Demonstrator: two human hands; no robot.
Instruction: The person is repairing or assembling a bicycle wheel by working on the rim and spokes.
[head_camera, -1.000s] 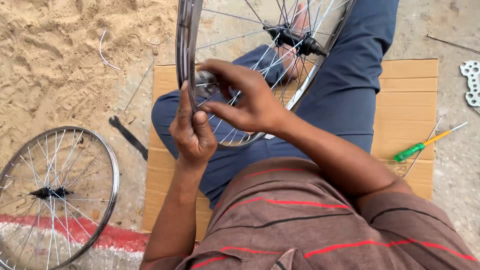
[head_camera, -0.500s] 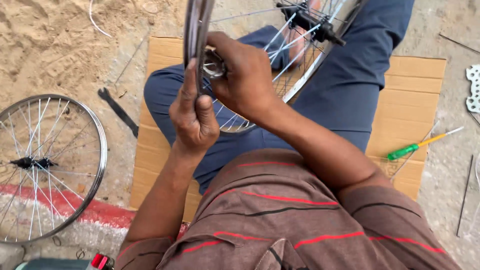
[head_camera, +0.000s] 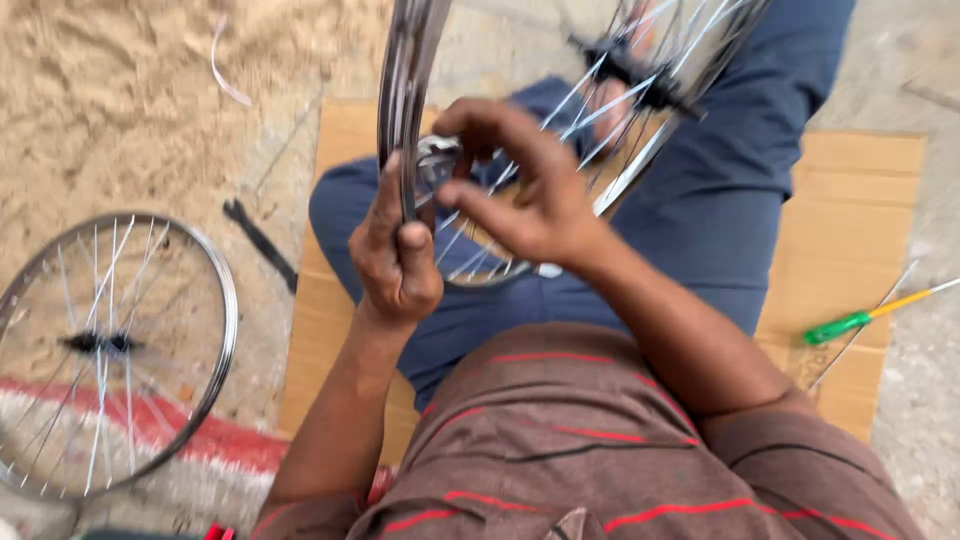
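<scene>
My left hand (head_camera: 395, 265) grips the bicycle wheel rim (head_camera: 405, 110), fingers wrapped shut around it, wheel upright over my lap. Right hand (head_camera: 525, 195) reaches in from the right, fingers pinched on a small metal spoke fitting (head_camera: 437, 158) just inside the rim; spokes run away toward the hub (head_camera: 640, 75). Green screwdriver (head_camera: 860, 320) lies well apart on cardboard (head_camera: 870, 200).
</scene>
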